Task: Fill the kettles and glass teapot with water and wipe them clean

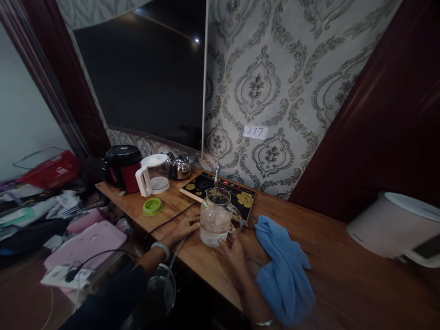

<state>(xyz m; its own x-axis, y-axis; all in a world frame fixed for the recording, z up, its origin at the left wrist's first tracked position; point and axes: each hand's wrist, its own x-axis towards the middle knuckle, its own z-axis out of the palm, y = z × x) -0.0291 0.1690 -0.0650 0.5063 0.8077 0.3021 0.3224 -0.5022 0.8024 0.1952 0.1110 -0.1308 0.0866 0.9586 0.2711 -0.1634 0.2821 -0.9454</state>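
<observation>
One clear glass jug (215, 219), part-filled, is standing on the wooden surface (202, 266), in front of one flowered black panel (246, 211). Two hands, the left hand (185, 228) and the right hand (236, 253), are flanking it; whether either is gripping cannot be told. One blue cloth (285, 272) is lying rightward; one green ring (153, 212) is lying leftward, near one white-handled jug (145, 181).

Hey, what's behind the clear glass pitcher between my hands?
Behind the glass pitcher are a black panel with gold flowers, a curved metal spout and patterned wallpaper. The pitcher covers part of the panel's near edge, so details there can't be made out.
</observation>
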